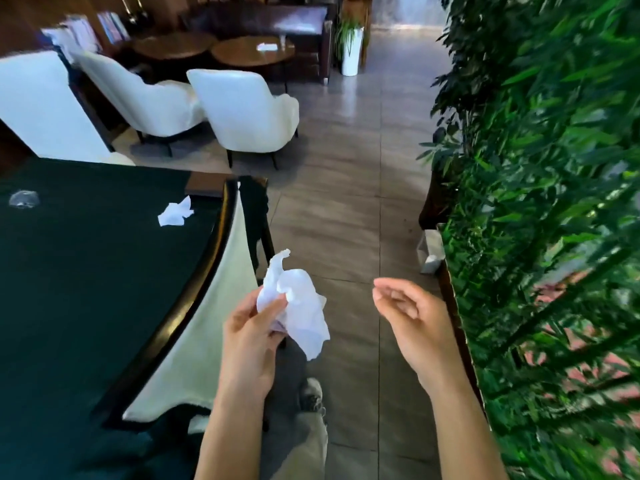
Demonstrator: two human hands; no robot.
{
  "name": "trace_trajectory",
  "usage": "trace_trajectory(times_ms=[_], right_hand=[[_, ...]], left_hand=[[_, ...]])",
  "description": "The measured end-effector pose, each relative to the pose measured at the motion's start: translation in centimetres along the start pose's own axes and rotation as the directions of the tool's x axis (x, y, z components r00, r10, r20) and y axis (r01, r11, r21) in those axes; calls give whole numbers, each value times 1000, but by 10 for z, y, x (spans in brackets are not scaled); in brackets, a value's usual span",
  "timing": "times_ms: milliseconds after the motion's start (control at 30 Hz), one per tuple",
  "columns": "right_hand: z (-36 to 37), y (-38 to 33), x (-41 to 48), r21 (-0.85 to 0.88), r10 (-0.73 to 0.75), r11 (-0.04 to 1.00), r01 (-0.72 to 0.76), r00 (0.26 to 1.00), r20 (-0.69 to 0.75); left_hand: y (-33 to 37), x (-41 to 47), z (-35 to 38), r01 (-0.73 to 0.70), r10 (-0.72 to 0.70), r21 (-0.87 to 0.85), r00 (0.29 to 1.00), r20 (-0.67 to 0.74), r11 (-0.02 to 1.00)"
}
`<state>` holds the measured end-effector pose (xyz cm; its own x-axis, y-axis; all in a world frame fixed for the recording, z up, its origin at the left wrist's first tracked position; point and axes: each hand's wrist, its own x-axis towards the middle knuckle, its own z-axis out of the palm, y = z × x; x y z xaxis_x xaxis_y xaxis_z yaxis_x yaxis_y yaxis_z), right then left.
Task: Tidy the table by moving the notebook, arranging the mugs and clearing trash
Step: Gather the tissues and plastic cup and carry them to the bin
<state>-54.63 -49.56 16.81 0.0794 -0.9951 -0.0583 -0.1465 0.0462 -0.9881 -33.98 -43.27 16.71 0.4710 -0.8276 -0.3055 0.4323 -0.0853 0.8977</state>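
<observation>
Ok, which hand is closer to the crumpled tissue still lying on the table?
Left. The left hand sits just off the table's edge, below and right of that tissue, gripping another tissue. The right hand is farther right.

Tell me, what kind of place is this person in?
Probably a café or lounge. There are white armchairs pulled up to round wooden tables, a dark sofa behind them, and a wall of green plants beside the tiled walkway.
</observation>
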Motion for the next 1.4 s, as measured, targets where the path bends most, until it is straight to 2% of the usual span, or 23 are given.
trace_trajectory(times_ms=[167, 300, 433, 667, 833, 933, 1000, 1133, 1233, 1400], right_hand=[[24, -14, 99, -14, -21, 1000, 20, 1000, -20], [51, -35, 182, -54, -55, 997, 56, 998, 10], [75, -52, 251, -70, -74, 995, 74, 997, 10], [110, -61, 347, -82, -64, 994, 70, 995, 73], [142, -55, 423, -44, -52, 997, 60, 987, 152], [172, -54, 476, -24, -35, 999, 43, 964, 262], [195, -57, 508, -51, -2, 998, 23, 925, 379], [247, -66, 564, -111, 21, 992, 58, 798, 602], [286, -72, 589, -103, -9, 987, 120, 695, 719], [364, -67, 606, -127, -42, 946, 299, 501, 865]], left_hand=[[19, 98, 24, -29, 29, -2, 999, 45, 1000], [49, 179, 41, -15, 15, -58, 1000, 7, 998], [83, 249, 53, -64, 63, -74, 998, -18, 995], [113, 330, 64, -110, 106, -46, 991, -81, 993], [125, 389, 53, -128, 108, -56, 956, -273, 990], [127, 424, 36, -160, 107, -88, 896, -431, 983], [127, 441, 24, -201, 130, -86, 849, -513, 976], [128, 465, 9, -303, 163, -98, 726, -668, 948], [130, 467, 13, -339, 165, -97, 664, -729, 936], [134, 455, 10, -385, 133, -89, 513, -848, 919]])
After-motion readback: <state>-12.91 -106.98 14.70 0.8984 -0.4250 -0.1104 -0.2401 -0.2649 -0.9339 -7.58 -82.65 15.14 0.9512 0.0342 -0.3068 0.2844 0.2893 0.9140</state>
